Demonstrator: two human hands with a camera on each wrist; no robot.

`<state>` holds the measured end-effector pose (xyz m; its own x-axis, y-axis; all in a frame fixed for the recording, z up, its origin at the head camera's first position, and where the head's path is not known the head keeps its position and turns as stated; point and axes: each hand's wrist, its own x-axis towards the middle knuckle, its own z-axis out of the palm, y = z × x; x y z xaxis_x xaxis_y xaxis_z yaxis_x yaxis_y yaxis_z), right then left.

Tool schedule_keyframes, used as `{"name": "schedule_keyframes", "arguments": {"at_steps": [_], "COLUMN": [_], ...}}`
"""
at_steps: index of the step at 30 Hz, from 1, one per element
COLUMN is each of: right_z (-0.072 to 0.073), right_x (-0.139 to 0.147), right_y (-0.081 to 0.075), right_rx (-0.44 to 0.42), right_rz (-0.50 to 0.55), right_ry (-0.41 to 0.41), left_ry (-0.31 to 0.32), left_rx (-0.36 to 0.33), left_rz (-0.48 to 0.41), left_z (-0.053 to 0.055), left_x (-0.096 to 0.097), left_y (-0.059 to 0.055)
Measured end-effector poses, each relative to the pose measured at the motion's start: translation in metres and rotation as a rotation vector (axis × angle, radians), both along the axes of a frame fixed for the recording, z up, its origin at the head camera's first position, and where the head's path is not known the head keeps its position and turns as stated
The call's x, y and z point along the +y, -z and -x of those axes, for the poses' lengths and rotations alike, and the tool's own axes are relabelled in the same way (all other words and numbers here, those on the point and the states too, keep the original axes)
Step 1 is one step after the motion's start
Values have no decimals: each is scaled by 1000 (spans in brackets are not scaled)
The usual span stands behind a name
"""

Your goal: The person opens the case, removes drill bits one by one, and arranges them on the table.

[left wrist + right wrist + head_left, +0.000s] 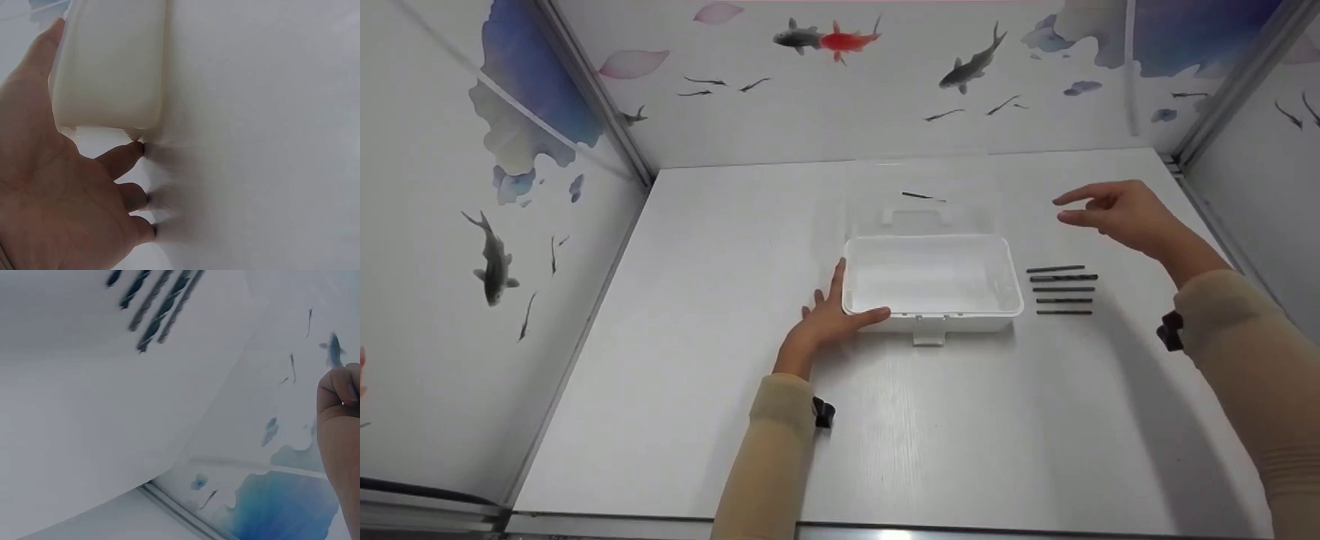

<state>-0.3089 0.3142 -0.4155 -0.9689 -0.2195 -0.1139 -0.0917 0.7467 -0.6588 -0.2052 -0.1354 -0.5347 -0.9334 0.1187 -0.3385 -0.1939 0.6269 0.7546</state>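
A white plastic box (934, 322) stands on the table with its clear lid (915, 217) swung open to the back. My left hand (829, 319) rests against the box's left front corner, thumb over the front rim and index finger along the left side. In the left wrist view, the other fingertips touch the tabletop. To the right of the box, several dark twist drill bits (1063, 289) lie in a row. My right hand (1125, 214) hovers behind them with thumb and index finger apart, and nothing shows between them.
A thin dark stick with a paler end (921, 196) shows at the lid; whether it lies in or behind it I cannot tell. A front latch (928, 334) hangs down on the box. Walls printed with fish (969, 67) enclose the white table (697, 300).
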Motion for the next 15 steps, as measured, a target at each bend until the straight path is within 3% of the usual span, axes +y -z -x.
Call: {"name": "schedule_keyframes", "arguments": {"at_steps": [6, 15], "right_z": [11, 32], "right_x": [-36, -87], "right_y": [-21, -42], "right_rx": [75, 107], "right_rz": [14, -42], "right_ry": [-84, -143], "left_ry": [-1, 2], "left_rx": [-6, -2], "left_rz": [-9, 22], "left_z": [0, 2], "left_x": [3, 0], "left_y": [-1, 3]}}
